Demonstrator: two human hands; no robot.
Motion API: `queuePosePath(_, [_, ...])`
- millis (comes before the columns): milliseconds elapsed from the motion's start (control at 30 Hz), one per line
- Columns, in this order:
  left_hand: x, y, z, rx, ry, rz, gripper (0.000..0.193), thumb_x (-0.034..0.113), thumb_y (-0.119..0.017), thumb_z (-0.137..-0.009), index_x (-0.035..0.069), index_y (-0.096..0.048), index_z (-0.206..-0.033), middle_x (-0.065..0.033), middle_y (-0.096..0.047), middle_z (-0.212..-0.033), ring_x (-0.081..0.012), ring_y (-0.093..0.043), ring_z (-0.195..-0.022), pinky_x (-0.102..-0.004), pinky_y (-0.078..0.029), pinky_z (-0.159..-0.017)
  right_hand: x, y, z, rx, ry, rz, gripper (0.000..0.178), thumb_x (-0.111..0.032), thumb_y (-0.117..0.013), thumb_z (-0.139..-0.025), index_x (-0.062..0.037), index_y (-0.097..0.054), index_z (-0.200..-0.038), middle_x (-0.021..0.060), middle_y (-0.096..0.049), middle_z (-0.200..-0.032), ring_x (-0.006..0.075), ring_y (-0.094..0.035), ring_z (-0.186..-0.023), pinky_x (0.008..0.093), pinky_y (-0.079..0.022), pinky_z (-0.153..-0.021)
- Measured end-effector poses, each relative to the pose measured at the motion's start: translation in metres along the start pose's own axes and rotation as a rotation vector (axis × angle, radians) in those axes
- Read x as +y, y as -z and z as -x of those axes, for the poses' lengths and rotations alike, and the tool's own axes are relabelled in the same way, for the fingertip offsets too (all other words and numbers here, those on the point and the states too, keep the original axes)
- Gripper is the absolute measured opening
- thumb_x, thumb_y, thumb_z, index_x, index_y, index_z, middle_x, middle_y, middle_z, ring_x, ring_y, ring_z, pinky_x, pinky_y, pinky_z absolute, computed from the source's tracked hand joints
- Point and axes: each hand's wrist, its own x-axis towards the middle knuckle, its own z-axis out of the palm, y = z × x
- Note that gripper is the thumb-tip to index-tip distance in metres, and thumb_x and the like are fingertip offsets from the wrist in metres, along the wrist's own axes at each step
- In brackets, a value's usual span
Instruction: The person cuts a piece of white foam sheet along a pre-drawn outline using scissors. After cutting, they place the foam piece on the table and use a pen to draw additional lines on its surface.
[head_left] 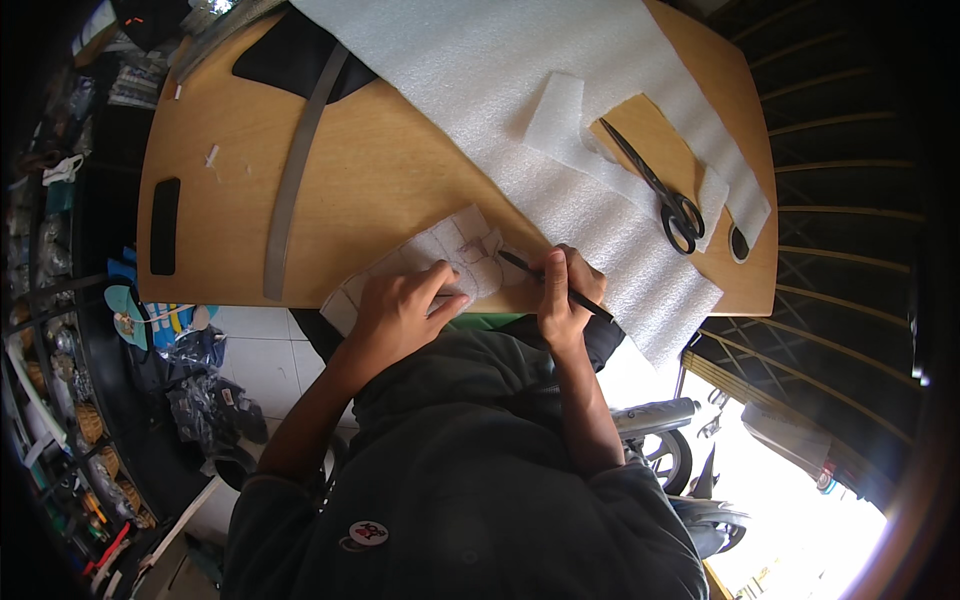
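A pale strip of paper [425,247] marked with dark grid-like lines lies slantwise at the near edge of the table. My left hand [400,308] rests on it, thumb and index finger apart, pressing it down. In my right hand [572,292] is a slim black pen-like tool [584,300]. Its tip is at the right part of the paper, close to a small torn or raised flap [492,243]. Whether the tip touches the paper I cannot tell.
White foam sheeting [440,60] crosses the wooden table [380,150]. Black-handled scissors [655,185] lie on its right side by cut foam pieces [556,110]. A long grey strip [300,185] and black material [290,60] lie leftward. A motorbike [670,455] stands behind on the right.
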Motion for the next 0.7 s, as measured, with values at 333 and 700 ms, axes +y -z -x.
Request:
queuePosePath(333, [0.001, 0.001, 0.000, -0.014, 0.000, -0.014, 0.022, 0.021, -0.074, -0.084, 0.006, -0.059, -0.090, -0.0085, -0.069, -0.075, -0.0253, -0.070, -0.067, -0.0368, -0.053, -0.058, 0.003, -0.009, -0.003, -0.073, 0.045, 0.040, 0.020, -0.011, -0.063, -0.094, 0.0013, -0.062, -0.077, 0.0141, -0.060, -0.065, 0.0254, -0.060, -0.055, 0.0325, -0.045, -0.052])
queuePosePath(700, [0.002, 0.002, 0.000, -0.037, 0.020, -0.017, 0.021, 0.020, -0.074, -0.084, 0.006, -0.060, -0.091, -0.0081, -0.070, -0.075, -0.0253, -0.071, -0.070, -0.0371, -0.053, -0.060, -0.002, -0.007, -0.003, 0.020, 0.027, 0.143, 0.027, -0.015, -0.057, -0.097, 0.0018, -0.062, -0.077, 0.0140, -0.063, -0.065, 0.0256, -0.061, -0.054, 0.0329, -0.047, -0.054])
